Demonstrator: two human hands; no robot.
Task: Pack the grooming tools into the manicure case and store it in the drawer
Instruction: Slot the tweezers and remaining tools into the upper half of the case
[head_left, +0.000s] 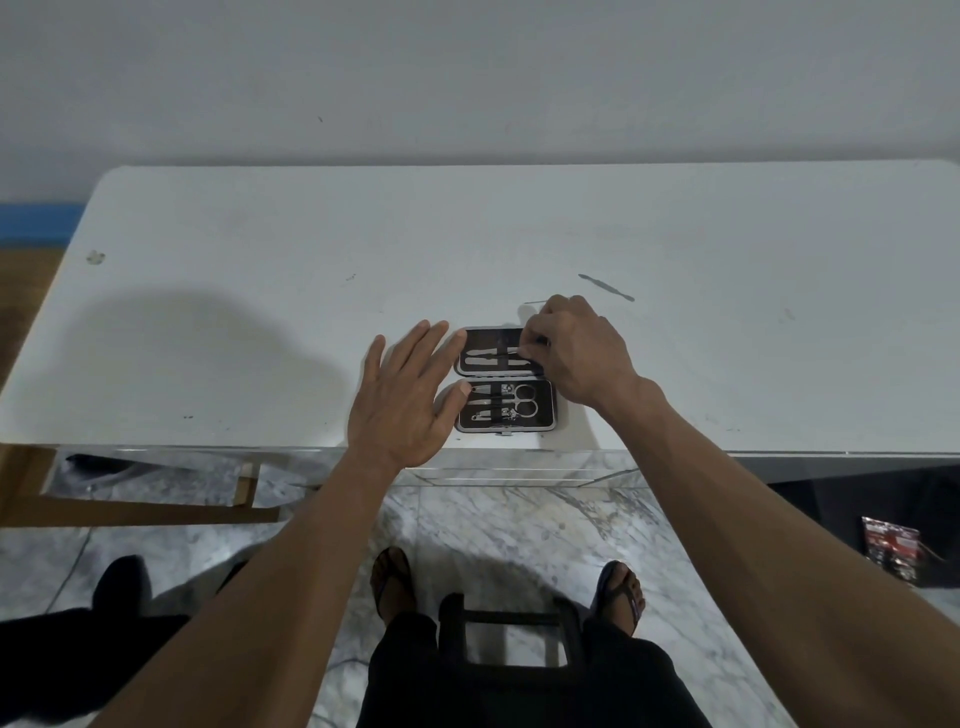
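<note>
— Case (506, 379) lies open near the bench's (260, 291) front edge, both halves flat. Where do the hands stand?

— Left hand (402, 397) is spread flat and holds nothing; its fingertips rest at the case's left side, seemingly steadying it. Right hand (574, 353) is pinched on a thin tool (535, 301) over the far half, whose tip pokes out behind the knuckles.

— What is already packed?

— Scissors (522, 401) and a couple of small pieces sit under the strap in the near half. One flat tool (493, 358) lies in the far half. A pusher (606, 287) lies loose on the bench, beyond the right hand and well apart from the case.

— So what could go wrong?

— Likely the thin tool misses its loop. The right hand covers that end of the far half, so the slot cannot be seen, and a tool laid on top of the strap instead of under it would slide out when the case folds.

— Anything else?

— The case sits close to the front edge. A hard push from the right hand, with the left only resting beside it, could nudge it off toward the floor. The loose pusher could also be forgotten before closing. And a drawer (156, 483) appears to stand open below left, so anything knocked that way may drop in unpacked.
</note>
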